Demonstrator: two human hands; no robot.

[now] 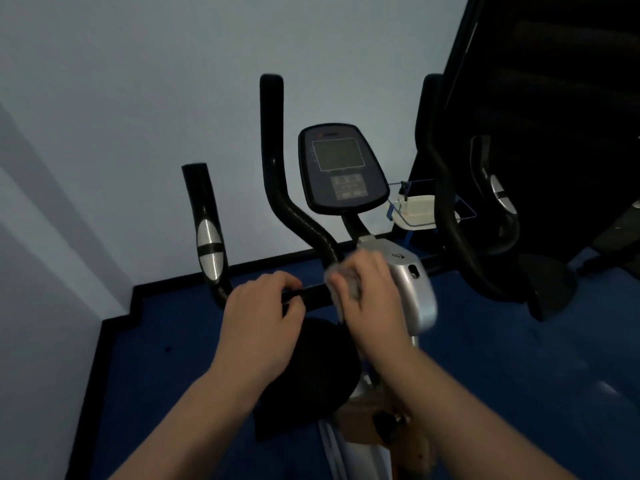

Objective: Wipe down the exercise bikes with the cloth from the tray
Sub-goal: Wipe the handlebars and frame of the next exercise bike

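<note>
On the black padded handlebar [311, 292], the left hand [263, 317] curls around it while the right hand [367, 299] grips a blurred grey cloth [346, 282] against it.

Black all over the handlebars [294, 209], glossy, with a silver oval grip plate [209, 252] crossed by one black band. The console [343, 169] is black too, its screen a dull grey-green, the keypad below it grey. Silver shroud [412, 282] under the console. A pale grey cloth [346, 284] shows at the right hand [370, 299]. The floor [502, 375] is deep blue, edged by a black skirting, the wall [138, 98] pale blue-grey. Off behind sits a white tray [415, 211] in a blue frame. The saddle [311, 368] is black.
</note>
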